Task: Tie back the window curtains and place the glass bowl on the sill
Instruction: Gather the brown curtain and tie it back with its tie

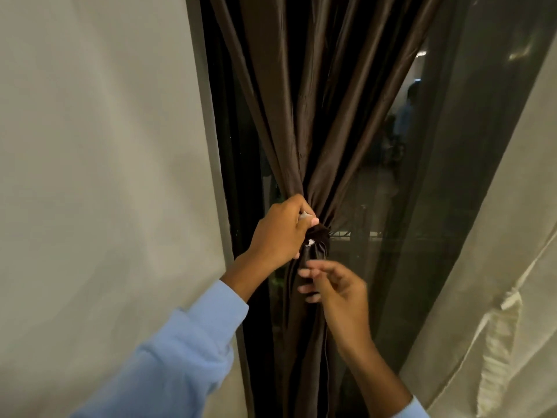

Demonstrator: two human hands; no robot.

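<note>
A dark brown curtain [304, 110] hangs in front of the window, gathered into a tight bunch at mid-height. A dark tie [320, 233] wraps the bunch, with a small white bit showing at its left. My left hand [280, 233] grips the gathered fabric at the tie, fingers curled, pinching a pale piece between thumb and finger. My right hand [334, 285] hovers just below the tie in front of the hanging fabric, fingers loosely spread and blurred, holding nothing. The glass bowl and the sill are not in view.
A pale wall [99, 176] fills the left side, edged by a grey window frame [211, 146]. Dark window glass [422, 206] with reflections lies right of the curtain. A cream sheer curtain [506, 282] hangs at the far right.
</note>
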